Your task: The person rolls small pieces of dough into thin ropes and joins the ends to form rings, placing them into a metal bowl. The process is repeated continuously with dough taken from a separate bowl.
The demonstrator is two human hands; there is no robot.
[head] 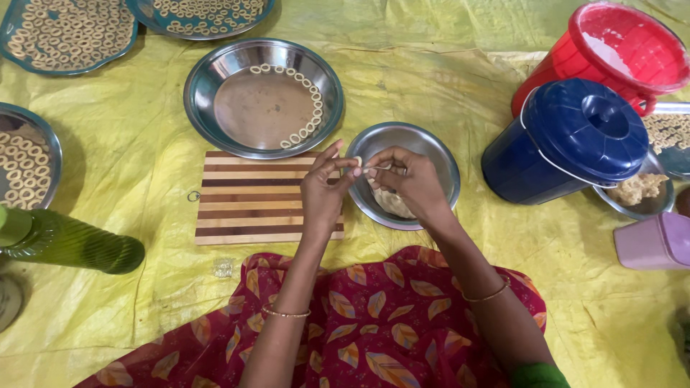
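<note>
As I look down through the head camera, I log both hands meeting above the striped cutting board [251, 197] and the small steel bowl [431, 154].

Item: left hand [321, 194], fingers pinched together on one end of a thin dough strand [363, 167].
Item: right hand [410, 179], fingertips closed on the other end of that strand, held over the bowl's near rim.
Step, in my judgement: shaping the strand into a ring; closing the loop would call for a light pinch at the join, since the strand looks soft.

Containers:
- Small steel bowl: a lump of pale dough [392, 202], partly hidden by the right hand.
- Large steel plate [215, 72], beyond the board: a curved row of dough rings [313, 108] along its right side, middle bare.
- Three further trays at the top and left edges: densely filled with rings.
- Blue lidded bucket [568, 140]: closed, contents hidden.
- Red bucket [618, 50]: white residue inside.
- Bowl behind the blue bucket: a crumbly pale mass.
</note>
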